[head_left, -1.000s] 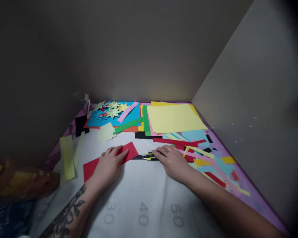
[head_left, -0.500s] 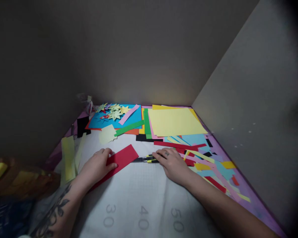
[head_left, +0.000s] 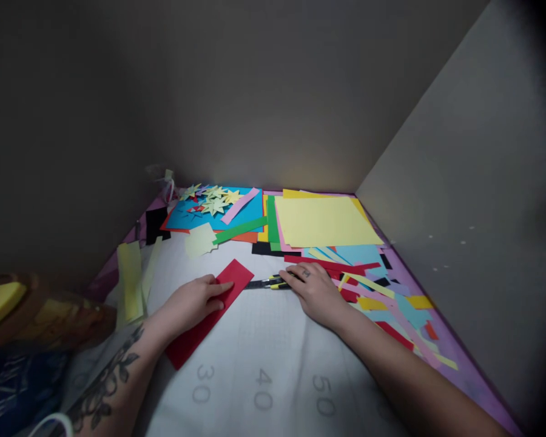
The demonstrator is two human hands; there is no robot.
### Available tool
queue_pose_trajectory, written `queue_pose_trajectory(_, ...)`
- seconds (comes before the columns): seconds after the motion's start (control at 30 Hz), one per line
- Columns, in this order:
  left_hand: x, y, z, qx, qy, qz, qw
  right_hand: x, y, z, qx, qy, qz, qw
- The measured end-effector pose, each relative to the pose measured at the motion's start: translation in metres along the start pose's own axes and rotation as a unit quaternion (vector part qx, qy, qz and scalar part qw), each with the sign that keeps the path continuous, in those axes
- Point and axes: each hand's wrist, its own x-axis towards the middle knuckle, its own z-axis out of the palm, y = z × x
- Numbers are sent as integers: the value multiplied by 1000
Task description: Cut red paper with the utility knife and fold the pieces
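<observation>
In the head view, the left hand (head_left: 193, 306) rests at the red paper strip (head_left: 212, 320) — index finger and thumb slightly apart on its upper face, its far end beyond them. The right hand (head_left: 318, 294) covers one end of a yellow-and-black tool (head_left: 275, 281) — whether gripping, I cannot tell.

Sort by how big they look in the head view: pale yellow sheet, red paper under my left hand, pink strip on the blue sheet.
1. Pale yellow sheet
2. Red paper, nearer the camera, partly under your left hand
3. Pink strip
</observation>
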Motion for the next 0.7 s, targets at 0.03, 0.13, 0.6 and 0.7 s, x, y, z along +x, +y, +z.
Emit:
queue_pose_trajectory(0.03, 0, 0, 0, -4, -11, 1, 1000, 0, 0, 0, -2, 0, -1, 1000)
queue_pose_trajectory(0.13, -1, 0, -1, -5, -32, -12, 999, 2, -2, 1, -7, 1, -7, 1000)
queue_pose_trajectory(0.6, -2, -3, -1, -32, -52, -12, 998, -6, -2, -2, -17, 14, -29, 999)
queue_pose_trajectory(0.7, -2, -3, -1, -32, -51, -9, 998, -8, -2, -2, -14, 17, -30, 999)
